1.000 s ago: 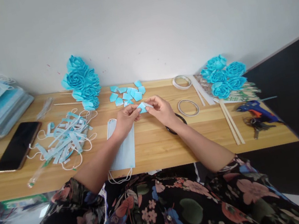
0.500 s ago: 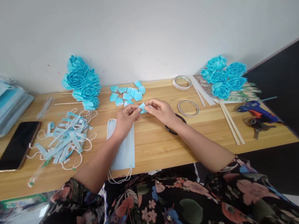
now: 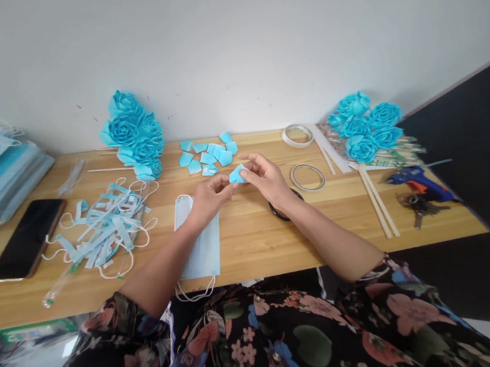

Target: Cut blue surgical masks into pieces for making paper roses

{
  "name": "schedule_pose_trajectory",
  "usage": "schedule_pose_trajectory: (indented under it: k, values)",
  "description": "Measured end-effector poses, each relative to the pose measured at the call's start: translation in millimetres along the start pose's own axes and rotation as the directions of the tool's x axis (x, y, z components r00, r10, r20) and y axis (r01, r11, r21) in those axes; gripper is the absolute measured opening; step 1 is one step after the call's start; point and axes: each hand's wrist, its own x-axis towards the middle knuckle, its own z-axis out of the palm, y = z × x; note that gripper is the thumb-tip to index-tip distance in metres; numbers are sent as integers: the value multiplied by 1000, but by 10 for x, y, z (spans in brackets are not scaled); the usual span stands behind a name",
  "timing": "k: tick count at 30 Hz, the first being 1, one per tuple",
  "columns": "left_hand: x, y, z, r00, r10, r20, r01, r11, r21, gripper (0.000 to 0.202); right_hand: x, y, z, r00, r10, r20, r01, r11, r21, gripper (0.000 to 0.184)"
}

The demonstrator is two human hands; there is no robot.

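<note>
A small blue folded piece (image 3: 237, 175) is pinched between the fingertips of the right hand (image 3: 266, 180), just above the surface (image 3: 255, 238). The left hand (image 3: 208, 199) is curled just beside it, over a face mask (image 3: 207, 253); whether it grips the piece cannot be told. Similar pieces (image 3: 209, 154) are heaped behind.

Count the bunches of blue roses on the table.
2. The left bunch leans against the wall behind the cut mask strips; the right bunch lies beyond the blue glue gun. None looks hidden.
</note>
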Motion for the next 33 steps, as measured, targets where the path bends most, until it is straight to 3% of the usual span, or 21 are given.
schedule_pose_trajectory:
  k: [4, 14, 33]
  values:
    - [4, -30, -16, 1000, 7, -22, -7, 1000, 29, 31, 4, 26, 10, 1000, -8, 15, 8, 999, 41, 46]
    - [4, 15, -4, 997, -16, -73, 9, 996, -93, 32, -4, -26, 9, 999, -33, 42, 31, 998, 50, 42]
    - [-9, 26, -27, 1000, -8, -28, 5, 993, -114, 29, -5, -6, 1, 999, -19, 30, 18, 1000, 19, 36]
